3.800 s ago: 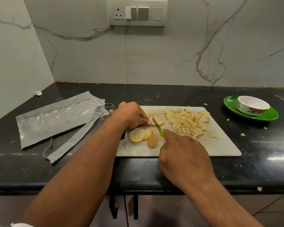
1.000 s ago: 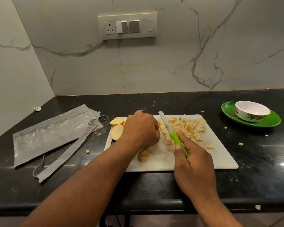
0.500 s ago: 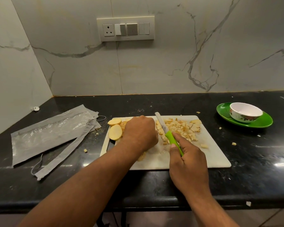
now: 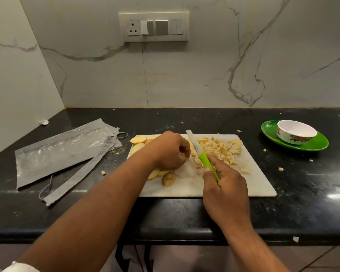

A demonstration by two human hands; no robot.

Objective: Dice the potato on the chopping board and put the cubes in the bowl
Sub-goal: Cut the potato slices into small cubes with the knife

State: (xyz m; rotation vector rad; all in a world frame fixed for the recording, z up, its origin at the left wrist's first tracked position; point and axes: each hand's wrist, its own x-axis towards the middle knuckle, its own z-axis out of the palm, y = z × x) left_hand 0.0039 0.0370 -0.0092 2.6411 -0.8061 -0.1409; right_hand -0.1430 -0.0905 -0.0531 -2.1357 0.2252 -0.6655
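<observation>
On the chopping board (image 4: 259,185) you are mid-dicing: left hand (image 4: 169,150) curled over potato slices (image 4: 158,172), right hand (image 4: 226,193) gripping the knife (image 4: 201,154) beside the cubes (image 4: 218,148); next, cut, then fill the empty bowl (image 4: 295,132).

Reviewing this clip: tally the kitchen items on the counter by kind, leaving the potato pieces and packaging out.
Chopping board: 1
Knife: 1
Bowl: 1
Green plate: 1
Total: 4
</observation>
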